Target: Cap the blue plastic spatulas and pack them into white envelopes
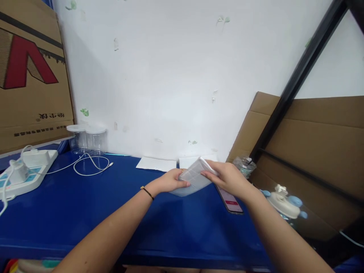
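Note:
Both my hands hold a stack of clear plastic bags (193, 177) just above the blue table (85, 212), right of its middle. My left hand (170, 181) grips the stack's left side with the thumb on top; a thin dark bracelet circles that wrist. My right hand (224, 177) pinches the stack's upper right edge, fingers closed on it. A phone (231, 201) with a lit screen lies on the table under my right wrist.
White paper sheets (156, 163) lie by the wall. Two clear jars (87, 139) and a white cable (91, 163) are at the back left, a power strip (22, 172) at far left. Cardboard (313, 151) leans on the right, beside a white and blue bottle (284, 204).

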Demonstrator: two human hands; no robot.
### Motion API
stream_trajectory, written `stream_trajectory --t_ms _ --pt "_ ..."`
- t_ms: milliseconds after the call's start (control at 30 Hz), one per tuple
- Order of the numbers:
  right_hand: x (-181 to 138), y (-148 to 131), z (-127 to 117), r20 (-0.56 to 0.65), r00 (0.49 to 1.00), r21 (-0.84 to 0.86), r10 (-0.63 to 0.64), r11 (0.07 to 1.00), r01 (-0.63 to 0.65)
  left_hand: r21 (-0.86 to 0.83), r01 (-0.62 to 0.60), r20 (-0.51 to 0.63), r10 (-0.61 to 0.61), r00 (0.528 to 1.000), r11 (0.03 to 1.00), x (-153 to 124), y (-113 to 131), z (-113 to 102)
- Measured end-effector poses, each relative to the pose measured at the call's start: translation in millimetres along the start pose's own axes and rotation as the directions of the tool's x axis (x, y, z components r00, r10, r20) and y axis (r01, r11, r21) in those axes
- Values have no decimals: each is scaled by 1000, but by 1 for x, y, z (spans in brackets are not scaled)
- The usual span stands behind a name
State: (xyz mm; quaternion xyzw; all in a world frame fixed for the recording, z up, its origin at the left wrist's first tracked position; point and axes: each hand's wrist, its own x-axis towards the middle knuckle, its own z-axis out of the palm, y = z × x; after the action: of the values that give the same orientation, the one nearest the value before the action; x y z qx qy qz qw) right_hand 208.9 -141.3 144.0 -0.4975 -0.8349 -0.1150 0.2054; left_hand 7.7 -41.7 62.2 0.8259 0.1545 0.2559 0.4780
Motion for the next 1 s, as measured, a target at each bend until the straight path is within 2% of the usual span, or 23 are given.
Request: stream_trajectory --t_ms 67,167,233,300,333,400,433,500,533,600,667,700,767,833,900,1000 --pt "11 10 -4 -16 992 112 124 986 -121 -13 -9 -14 9 1000 1000 4 4 -14" --pt "28 28 0 -160 946 223 282 944 -243 -42 -27 -1 27 1000 999 9 7 -31" --pt "37 36 6 -278 913 173 299 950 -259 -17 -11 6 11 1000 1000 14 8 -39" --pt "46 40 12 -329 912 48 246 969 -244 54 -13 -20 14 1000 998 23 9 -46" --pt "51 41 14 -299 928 8 224 973 -232 92 -21 -27 24 999 996 29 9 -50" --pt "59 47 18 -149 962 45 229 973 -225 159 -41 -21 45 999 986 42 8 -58" --pt "62 53 21 -78 964 114 256 962 -246 194 -46 -27 52 998 980 48 6 -63" --pt "69 75 30 -6 933 280 359 897 -343 288 -26 -110 60 992 957 59 -3 -73" --pt "71 91 36 -8 898 355 441 840 -409 346 1 -182 66 981 938 62 -12 -79" --pt "72 126 53 33 788 461 615 690 -558 457 98 -330 65 942 884 62 -37 -93" --pt "69 162 73 64 611 387 789 545 -744 531 220 -384 1 923 819 55 -71 -105" --pt "67 177 83 73 568 357 820 511 -782 554 291 -382 -72 921 780 49 -90 -111" --pt "59 199 101 79 499 325 863 451 -831 589 412 -383 -209 900 696 36 -124 -119" --pt "51 211 115 91 432 326 897 383 -864 632 452 -383 -254 888 629 25 -149 -124" --pt "44 215 123 153 377 354 914 305 -884 665 459 -372 -271 888 590 18 -160 -126" --pt "34 216 129 302 335 407 893 197 -892 677 484 -378 -301 875 554 12 -156 -127"
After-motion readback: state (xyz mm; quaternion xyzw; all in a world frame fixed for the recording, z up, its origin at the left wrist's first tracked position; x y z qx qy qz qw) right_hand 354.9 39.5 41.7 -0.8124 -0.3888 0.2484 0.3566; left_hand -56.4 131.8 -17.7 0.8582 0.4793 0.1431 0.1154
